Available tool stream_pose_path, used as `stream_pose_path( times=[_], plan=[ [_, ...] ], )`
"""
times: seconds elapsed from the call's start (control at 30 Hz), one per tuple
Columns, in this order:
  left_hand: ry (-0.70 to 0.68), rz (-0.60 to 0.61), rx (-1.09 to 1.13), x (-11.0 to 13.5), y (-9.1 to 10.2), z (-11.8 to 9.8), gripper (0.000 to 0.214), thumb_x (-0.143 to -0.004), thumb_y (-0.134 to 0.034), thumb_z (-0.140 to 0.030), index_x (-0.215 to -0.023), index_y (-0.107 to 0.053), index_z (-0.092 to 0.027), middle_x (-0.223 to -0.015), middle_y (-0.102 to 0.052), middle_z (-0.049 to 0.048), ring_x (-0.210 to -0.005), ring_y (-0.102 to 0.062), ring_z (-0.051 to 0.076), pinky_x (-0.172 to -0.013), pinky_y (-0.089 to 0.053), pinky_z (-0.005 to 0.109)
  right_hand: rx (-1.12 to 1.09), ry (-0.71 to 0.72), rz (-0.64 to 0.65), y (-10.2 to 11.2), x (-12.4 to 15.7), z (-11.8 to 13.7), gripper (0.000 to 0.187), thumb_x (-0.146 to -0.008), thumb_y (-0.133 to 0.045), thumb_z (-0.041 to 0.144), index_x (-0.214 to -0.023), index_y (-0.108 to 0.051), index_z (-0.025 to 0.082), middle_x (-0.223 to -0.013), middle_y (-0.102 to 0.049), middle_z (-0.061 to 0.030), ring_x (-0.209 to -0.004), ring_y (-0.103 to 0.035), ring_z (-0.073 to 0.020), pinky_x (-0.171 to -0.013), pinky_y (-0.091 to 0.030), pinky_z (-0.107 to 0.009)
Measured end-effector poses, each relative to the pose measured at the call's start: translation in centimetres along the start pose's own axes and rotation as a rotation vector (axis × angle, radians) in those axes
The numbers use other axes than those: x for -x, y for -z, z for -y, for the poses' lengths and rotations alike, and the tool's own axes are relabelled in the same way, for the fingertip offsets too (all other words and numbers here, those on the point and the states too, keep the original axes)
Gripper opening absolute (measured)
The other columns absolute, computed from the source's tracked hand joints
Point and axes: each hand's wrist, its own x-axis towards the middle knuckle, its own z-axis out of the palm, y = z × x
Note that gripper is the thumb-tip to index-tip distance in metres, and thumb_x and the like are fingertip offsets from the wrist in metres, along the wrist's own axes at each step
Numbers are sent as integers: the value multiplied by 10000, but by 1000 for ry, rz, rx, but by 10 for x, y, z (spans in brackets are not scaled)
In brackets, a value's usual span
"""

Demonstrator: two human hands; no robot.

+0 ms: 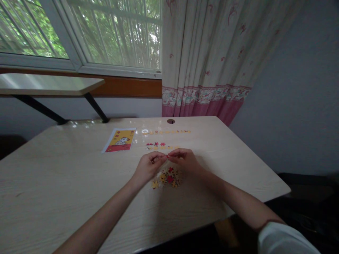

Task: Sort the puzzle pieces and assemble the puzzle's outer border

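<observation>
My left hand [150, 164] and my right hand [185, 160] meet at the fingertips above the table. Pinched between them is a small red puzzle piece [167, 156], mostly covered by the fingers. Just below the hands lies a loose pile of puzzle pieces [169, 179], yellow, red and pale. Beyond my fingers a short row of red pieces [156, 144] and a row of yellow pieces [169, 147] are laid out. Farther back runs a longer row of mostly yellow pieces [166, 132]. To the left lies a picture sheet [120, 140] with a white bird on yellow and red.
The pale wooden table [66, 183] has a round cable hole [171, 121] near its back edge. A raised shelf [53, 84] on dark legs stands at the back left. Behind the table hang a patterned curtain [206, 53] and a barred window [113, 35].
</observation>
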Motion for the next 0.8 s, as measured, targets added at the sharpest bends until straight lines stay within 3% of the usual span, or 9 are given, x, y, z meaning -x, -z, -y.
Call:
stream_pose_path(
  times=[0.23, 0.37, 0.47, 0.57, 0.67, 0.8],
  plan=[
    [103, -13, 289, 4, 0, 5, 272, -685, -668, -396, -724, -656, -127, -661, -650, 26, -575, -553, 130, -553, -414, 237, 243, 270, -1, 5, 7, 8, 226, -721, -688, 344, -910, -678, 220, -809, -671, -21, -740, -588, -124, -720, -454, -263],
    [111, 12, 297, 3, 0, 6, 263, -657, -687, -381, -673, -648, -121, -640, -641, 26, -572, -546, 126, -570, -409, 240, 427, 450, 46, 9, 6, 4, 215, -749, -667, 367, -916, -677, 232, -799, -671, -18, -765, -585, -132, -757, -415, -273],
    [105, 40, 254, 3, 1, 6, 275, -687, -657, -395, -716, -656, -122, -674, -653, 41, -612, -566, 145, -598, -424, 256, 532, 501, 50, 13, 4, 3, 205, -766, -647, 391, -906, -681, 245, -793, -670, -18, -775, -583, -140, -761, -390, -277],
    [60, 48, 123, 3, 6, 4, 301, -744, -593, -413, -808, -651, -125, -720, -656, 52, -639, -570, 151, -594, -426, 255, 602, 461, -34, 20, 3, 6, 224, -757, -649, 419, -917, -682, 265, -803, -667, -20, -794, -578, -157, -773, -376, -292],
    [-26, 93, -184, 5, 17, 2, 255, -781, -544, -365, -854, -643, -142, -711, -636, 38, -608, -537, 138, -544, -399, 232, 650, 383, -172, 31, 1, 7, 230, -765, -645, 404, -945, -681, 264, -852, -663, -40, -825, -566, -177, -805, -365, -316],
    [-210, 288, -508, 7, 34, -1, 170, -792, -496, -262, -795, -639, -169, -767, -622, 36, -675, -537, 145, -602, -409, 232, 710, 297, -224, 42, -1, 4, 235, -773, -640, 388, -972, -679, 269, -888, -645, -55, -862, -549, -201, -842, -352, -348]
  ],
)
